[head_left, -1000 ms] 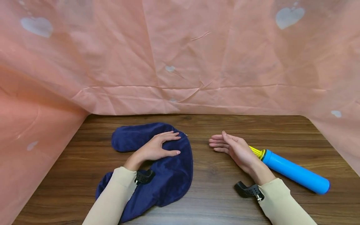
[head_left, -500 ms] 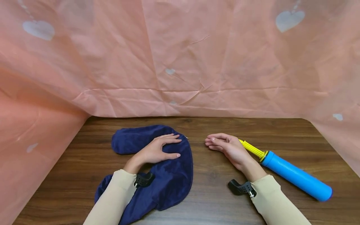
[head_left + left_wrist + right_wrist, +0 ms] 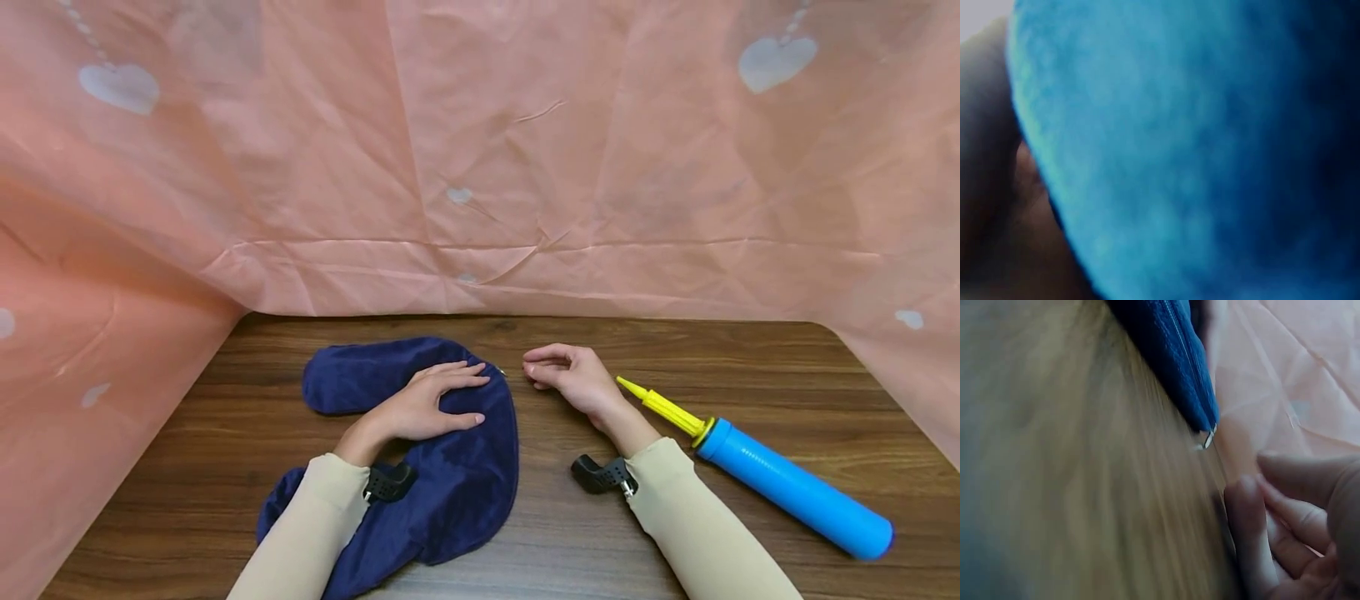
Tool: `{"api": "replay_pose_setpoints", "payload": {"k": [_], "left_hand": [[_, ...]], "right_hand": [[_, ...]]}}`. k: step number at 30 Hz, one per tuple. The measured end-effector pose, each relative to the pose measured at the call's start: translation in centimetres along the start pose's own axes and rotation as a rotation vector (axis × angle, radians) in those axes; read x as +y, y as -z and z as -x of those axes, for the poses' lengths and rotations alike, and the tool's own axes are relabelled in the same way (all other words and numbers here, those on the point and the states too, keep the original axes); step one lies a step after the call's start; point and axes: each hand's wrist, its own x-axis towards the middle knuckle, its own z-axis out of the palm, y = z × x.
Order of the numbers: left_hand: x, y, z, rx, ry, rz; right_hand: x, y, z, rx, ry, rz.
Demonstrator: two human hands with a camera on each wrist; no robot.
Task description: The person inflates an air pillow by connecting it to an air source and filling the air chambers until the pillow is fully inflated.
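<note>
Navy neck pillow (image 3: pixel 468 471) beneath your left hand (image 3: pixel 427 406)
It lies toward nine o'clock on the table (image 3: pixel 570 542), your left fingers and thumb spread across it. Off its two o'clock edge, your right hand (image 3: pixel 576 377) is loosely bent, near but apart from the zipper pull (image 3: pixel 1209 437). At three o'clock lies a blue-and-yellow pump (image 3: pixel 795 487).

One left hand (image 3: pixel 431 406) and one right hand (image 3: pixel 581 377) showed, along with two sleeves (image 3: pixel 303 521) (image 3: pixel 701 512), two black mounts (image 3: pixel 392 482) (image 3: pixel 600 474), one pillow (image 3: pixel 472 492), one pump (image 3: pixel 795 486), one zip pull (image 3: pixel 1209 437) and one desk (image 3: pixel 555 533). Seven hearts (image 3: pixel 120 87) could be counted.
</note>
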Motion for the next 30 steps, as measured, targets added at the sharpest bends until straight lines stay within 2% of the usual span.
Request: {"api": "replay_pose_setpoints", "payload": {"k": [5,15,22,24,30], "left_hand": [[-0.1,0.0,-0.1,0.005,-0.009,-0.021],[-0.1,0.1,-0.2,-0.002,-0.024,-0.022],[0.3,0.1,-0.5,-0.027,0.000,-0.064],[0.5,0.2,-0.5,-0.034,0.004,-0.068],[0.4,0.2,-0.4,-0.025,-0.018,-0.065]], "right_hand": [[-0.4,-1.0,-0.9,0.011,-0.012,0.137],[-0.9,-2.0,-1.7,0.007,0.015,0.258],[-1.1,-2.5,-2.0,0.074,0.109,0.554],[-1.1,-2.7,-2.1,0.094,0.119,0.610],[-1.1,-3.1,-2.2,0.121,0.108,0.635]]}}
